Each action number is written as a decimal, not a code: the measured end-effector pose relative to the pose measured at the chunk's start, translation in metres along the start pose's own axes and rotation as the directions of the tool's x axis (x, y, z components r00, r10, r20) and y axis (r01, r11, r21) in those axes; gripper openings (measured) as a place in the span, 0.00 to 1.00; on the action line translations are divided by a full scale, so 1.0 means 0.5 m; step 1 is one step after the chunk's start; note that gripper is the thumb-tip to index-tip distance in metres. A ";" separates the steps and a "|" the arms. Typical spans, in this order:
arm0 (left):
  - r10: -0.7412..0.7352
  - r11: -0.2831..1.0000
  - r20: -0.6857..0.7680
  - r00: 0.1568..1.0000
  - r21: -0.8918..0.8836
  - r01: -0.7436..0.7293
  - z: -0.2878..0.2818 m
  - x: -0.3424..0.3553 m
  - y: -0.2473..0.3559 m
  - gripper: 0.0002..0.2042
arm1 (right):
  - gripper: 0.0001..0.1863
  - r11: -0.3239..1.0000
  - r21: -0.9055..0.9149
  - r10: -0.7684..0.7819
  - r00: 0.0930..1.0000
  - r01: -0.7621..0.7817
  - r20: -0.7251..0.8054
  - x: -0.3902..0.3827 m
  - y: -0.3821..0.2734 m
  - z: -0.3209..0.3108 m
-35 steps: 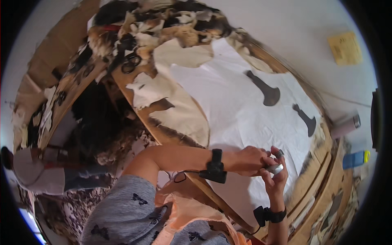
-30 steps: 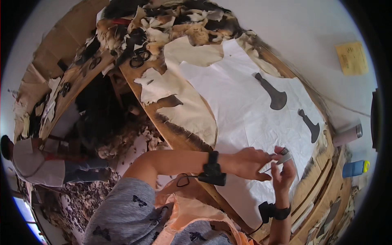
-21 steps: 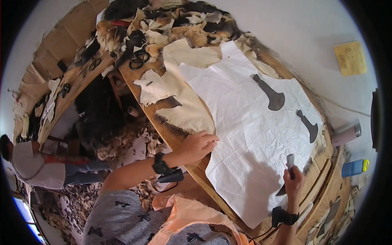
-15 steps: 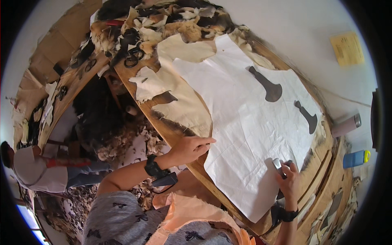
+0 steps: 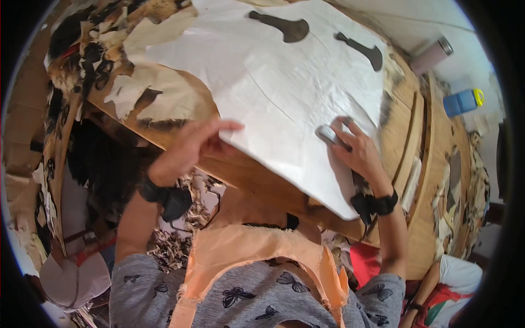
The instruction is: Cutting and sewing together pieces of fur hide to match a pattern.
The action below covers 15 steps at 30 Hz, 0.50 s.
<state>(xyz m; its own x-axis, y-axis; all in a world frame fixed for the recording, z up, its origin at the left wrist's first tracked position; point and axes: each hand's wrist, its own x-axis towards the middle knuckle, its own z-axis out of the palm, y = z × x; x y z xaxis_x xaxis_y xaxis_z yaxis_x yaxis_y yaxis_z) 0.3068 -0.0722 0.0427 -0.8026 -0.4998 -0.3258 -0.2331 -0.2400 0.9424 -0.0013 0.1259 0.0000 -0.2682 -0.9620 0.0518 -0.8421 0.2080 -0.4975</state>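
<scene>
Two dark, flat pieces with flared, rounded ends, a larger one [image 5: 293, 28] and a smaller one [image 5: 373, 57], lie on the far part of the smooth white sheet [image 5: 262, 126], covering bits of it. The sheet spreads across the brown wooden table [image 5: 257, 183], partly over a cream hide [image 5: 169, 95] with dark fur at its edge. Right hand [image 5: 355, 143]: fingers curled round a silvery, rounded tool [image 5: 326, 133], over the sheet's right side. Left hand [image 5: 194, 143]: at the sheet's left edge, index finger extended; cannot tell whether it pinches the edge. Capped pink cylindrical bottle [image 5: 429, 57] and yellow-capped blue bottle [image 5: 460, 103] at right; contents unclear.
</scene>
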 end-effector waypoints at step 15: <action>0.236 0.930 0.036 0.971 0.281 -0.237 0.039 0.160 0.111 0.21 | 0.09 0.876 -0.030 0.434 0.812 -0.482 -0.391 -0.098 0.085 -0.120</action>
<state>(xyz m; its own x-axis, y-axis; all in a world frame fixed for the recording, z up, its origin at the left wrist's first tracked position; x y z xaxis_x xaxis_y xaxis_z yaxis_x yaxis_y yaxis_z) 0.2191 -0.1091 0.0705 -0.8544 -0.5116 -0.0908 -0.1812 0.1294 0.9749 -0.0520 0.1927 0.0282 -0.7659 -0.6214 0.1651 -0.6220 0.6511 -0.4349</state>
